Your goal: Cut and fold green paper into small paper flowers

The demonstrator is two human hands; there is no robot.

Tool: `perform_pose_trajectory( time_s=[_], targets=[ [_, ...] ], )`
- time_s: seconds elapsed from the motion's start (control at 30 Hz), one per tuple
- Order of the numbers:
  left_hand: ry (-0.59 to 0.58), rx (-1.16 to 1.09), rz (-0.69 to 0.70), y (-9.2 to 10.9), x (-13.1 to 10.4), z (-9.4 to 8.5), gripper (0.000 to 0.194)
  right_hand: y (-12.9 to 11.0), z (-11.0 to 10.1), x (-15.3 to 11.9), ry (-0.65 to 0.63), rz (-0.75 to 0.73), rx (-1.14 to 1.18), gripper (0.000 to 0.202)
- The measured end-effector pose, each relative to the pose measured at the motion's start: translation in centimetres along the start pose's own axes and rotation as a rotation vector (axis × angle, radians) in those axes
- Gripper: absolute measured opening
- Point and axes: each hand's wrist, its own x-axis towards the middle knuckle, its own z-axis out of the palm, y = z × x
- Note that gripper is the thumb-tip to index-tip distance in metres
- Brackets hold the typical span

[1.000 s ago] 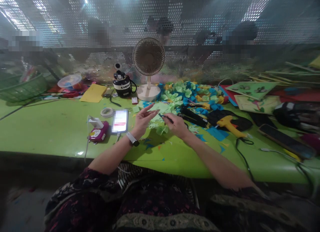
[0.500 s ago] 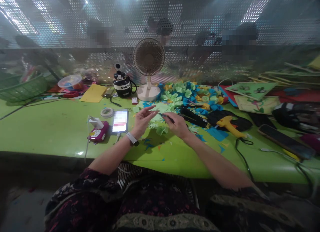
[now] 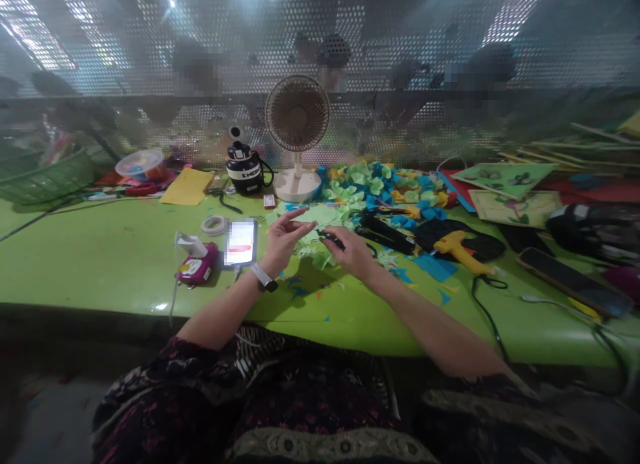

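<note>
Green paper piece [image 3: 309, 231] sits between the two hands above the worktop [image 3: 100, 257]. Left hand [image 3: 281, 239] touches it with fingers [image 3: 295, 215] spread wide. Right hand [image 3: 350, 251] fingers pinch a dark pen [image 3: 331, 238], its tip at the paper.

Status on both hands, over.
Left hand open, fingers spread, touching light green paper piece. Right hand gripping thin black tool. Green paper scraps beneath.
</note>
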Motion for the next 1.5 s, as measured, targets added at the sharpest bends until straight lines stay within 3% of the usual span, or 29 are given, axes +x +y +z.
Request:
perform_pose_trajectory(
  time_s=[0.27,0.5,0.87,1.07,1.33,1.5],
  targets=[
    [-0.076,0.000,-0.001,0.0,-0.3,0.3,0.044,0.5,-0.4,0.3,0.043,0.038,0.009,0.030],
    [-0.016,0.040,0.040,0.1,-0.2,0.2,0.041,-0.1,-0.6,0.3,-0.049,0.005,0.027,0.033],
    [0.031,0.112,0.111,0.4,-0.3,0.4,0.042,0.3,0.1,0.1,-0.087,0.021,-0.031,0.030],
    [0.117,0.057,0.172,0.9,0.2,0.2,0.041,0.0,-0.4,0.3,-0.198,0.059,-0.068,0.030],
    [0.187,-0.012,0.177,0.0,1.5,-0.9,0.032,0.0,-1.0,0.6,-0.213,0.086,-0.102,0.028],
    [0.134,0.009,0.070,0.0,1.4,-0.8,0.034,1.1,-3.2,1.3,-0.207,0.277,-0.341,0.025]
  ],
)
